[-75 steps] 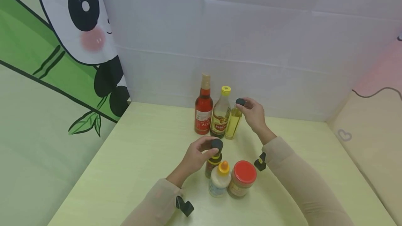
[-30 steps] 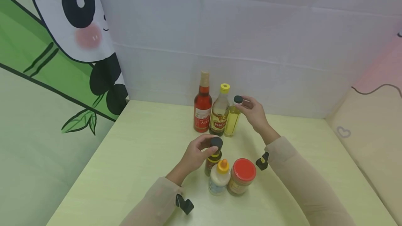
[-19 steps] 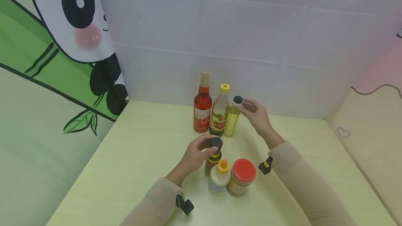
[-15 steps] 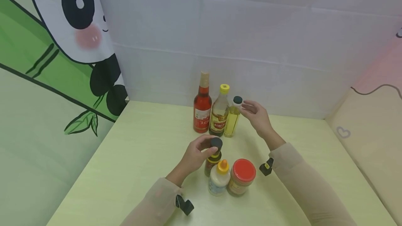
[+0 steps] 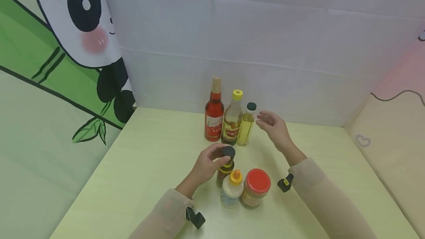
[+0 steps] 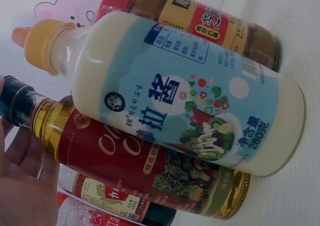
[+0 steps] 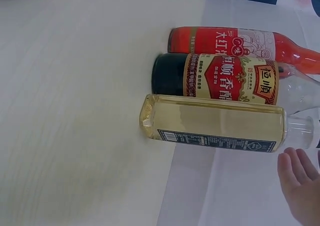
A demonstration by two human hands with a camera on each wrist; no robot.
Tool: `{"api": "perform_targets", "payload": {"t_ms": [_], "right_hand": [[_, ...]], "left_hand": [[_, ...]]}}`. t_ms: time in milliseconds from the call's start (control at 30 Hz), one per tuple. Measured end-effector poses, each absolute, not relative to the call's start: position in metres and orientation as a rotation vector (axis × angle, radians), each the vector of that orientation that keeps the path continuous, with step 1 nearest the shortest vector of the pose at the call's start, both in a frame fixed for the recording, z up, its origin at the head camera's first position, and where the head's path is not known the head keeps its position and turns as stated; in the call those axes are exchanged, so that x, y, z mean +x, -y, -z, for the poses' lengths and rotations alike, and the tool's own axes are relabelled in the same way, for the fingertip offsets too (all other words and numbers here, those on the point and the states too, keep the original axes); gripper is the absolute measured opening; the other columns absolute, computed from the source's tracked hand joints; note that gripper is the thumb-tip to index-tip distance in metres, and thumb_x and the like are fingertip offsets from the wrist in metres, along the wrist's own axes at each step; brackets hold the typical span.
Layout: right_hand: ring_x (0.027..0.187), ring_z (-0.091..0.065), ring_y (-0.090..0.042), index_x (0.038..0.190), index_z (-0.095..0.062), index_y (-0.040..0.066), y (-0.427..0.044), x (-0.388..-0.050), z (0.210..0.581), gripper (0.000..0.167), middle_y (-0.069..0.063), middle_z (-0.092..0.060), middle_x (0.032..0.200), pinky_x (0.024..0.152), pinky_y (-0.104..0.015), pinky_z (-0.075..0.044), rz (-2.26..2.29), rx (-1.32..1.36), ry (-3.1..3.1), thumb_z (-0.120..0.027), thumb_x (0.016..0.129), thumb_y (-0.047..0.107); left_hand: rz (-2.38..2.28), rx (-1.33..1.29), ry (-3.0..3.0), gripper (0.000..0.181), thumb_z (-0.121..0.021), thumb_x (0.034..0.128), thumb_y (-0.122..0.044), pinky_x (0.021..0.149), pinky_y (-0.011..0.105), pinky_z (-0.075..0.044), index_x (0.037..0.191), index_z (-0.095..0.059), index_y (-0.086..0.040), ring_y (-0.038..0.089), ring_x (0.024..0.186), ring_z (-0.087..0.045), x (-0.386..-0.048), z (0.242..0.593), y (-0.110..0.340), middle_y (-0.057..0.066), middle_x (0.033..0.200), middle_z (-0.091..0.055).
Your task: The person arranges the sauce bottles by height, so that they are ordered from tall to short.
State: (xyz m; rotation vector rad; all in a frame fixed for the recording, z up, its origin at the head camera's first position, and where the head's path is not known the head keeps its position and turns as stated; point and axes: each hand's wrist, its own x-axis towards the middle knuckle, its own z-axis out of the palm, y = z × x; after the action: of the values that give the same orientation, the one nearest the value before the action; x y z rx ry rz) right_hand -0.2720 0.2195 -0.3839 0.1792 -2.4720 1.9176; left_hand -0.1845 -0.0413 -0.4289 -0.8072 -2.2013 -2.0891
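My left hand (image 5: 206,163) pinches the black cap (image 5: 229,151) of an upright olive oil bottle (image 6: 110,146) with a dark red label. Right in front of that bottle stands a salad dressing squeeze bottle (image 6: 175,91) with a yellow-orange cap. Beside it is a sesame paste jar (image 5: 258,180) with a red lid. My right hand (image 5: 273,130), its fingers loosely bent, holds nothing. It hovers just right of a slim square bottle of yellow oil (image 5: 245,128) with a dark green cap, apart from it in the head view.
Left of the yellow oil, touching or nearly so, stand a vinegar bottle (image 5: 232,123) with a yellow cap and a bottle of red liquid (image 5: 214,119). A white cloth wall (image 5: 265,36) rises behind the pale table (image 5: 159,143). A printed side panel (image 5: 382,146) borders the right.
My right hand has let go of the yellow oil bottle's dark green cap and drawn away to the right and slightly nearer. My left hand keeps its pinch on the olive oil cap.
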Motion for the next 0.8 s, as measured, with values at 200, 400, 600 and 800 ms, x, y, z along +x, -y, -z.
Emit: {"api": "perform_targets", "payload": {"t_ms": [200,400,600,800], "right_hand": [[0.125,-0.051,-0.031,0.141,-0.043,-0.001,-0.221,-0.264,0.386,0.050,-0.019,-0.052,0.138,0.102,-0.041,-0.042,-1.899,0.212,2.485,-0.063,0.097,0.014],[0.124,-0.052,-0.031,0.139,-0.045,-0.001,-0.221,-0.256,0.385,0.049,-0.018,-0.053,0.137,0.100,-0.040,-0.044,-1.893,0.229,2.496,-0.064,0.096,0.015],[0.123,-0.053,-0.030,0.138,-0.045,-0.002,-0.222,-0.251,0.387,0.051,-0.019,-0.053,0.136,0.098,-0.036,-0.046,-1.896,0.268,2.501,-0.064,0.096,0.018],[0.122,-0.053,-0.031,0.137,-0.045,-0.005,-0.224,-0.243,0.389,0.049,-0.022,-0.053,0.135,0.095,-0.030,-0.047,-1.931,0.346,2.480,-0.064,0.096,0.014]], "left_hand": [[2.093,-0.792,2.215,0.033,-0.065,0.0940,-0.016,0.097,0.041,-0.046,0.123,-0.060,0.000,0.025,0.108,-0.060,-0.184,0.429,0.042,0.013,0.116,-0.064],[2.095,-0.792,2.208,0.033,-0.065,0.0937,-0.015,0.097,0.043,-0.045,0.123,-0.060,0.000,0.026,0.108,-0.060,-0.184,0.429,0.042,0.014,0.116,-0.064],[2.092,-0.781,2.210,0.033,-0.065,0.0937,-0.014,0.096,0.039,-0.047,0.122,-0.060,0.000,0.025,0.107,-0.060,-0.185,0.429,0.040,0.013,0.115,-0.064],[2.087,-0.779,2.214,0.034,-0.066,0.0939,-0.017,0.096,0.036,-0.047,0.123,-0.060,0.000,0.025,0.107,-0.060,-0.185,0.429,0.039,0.013,0.116,-0.064]]}}
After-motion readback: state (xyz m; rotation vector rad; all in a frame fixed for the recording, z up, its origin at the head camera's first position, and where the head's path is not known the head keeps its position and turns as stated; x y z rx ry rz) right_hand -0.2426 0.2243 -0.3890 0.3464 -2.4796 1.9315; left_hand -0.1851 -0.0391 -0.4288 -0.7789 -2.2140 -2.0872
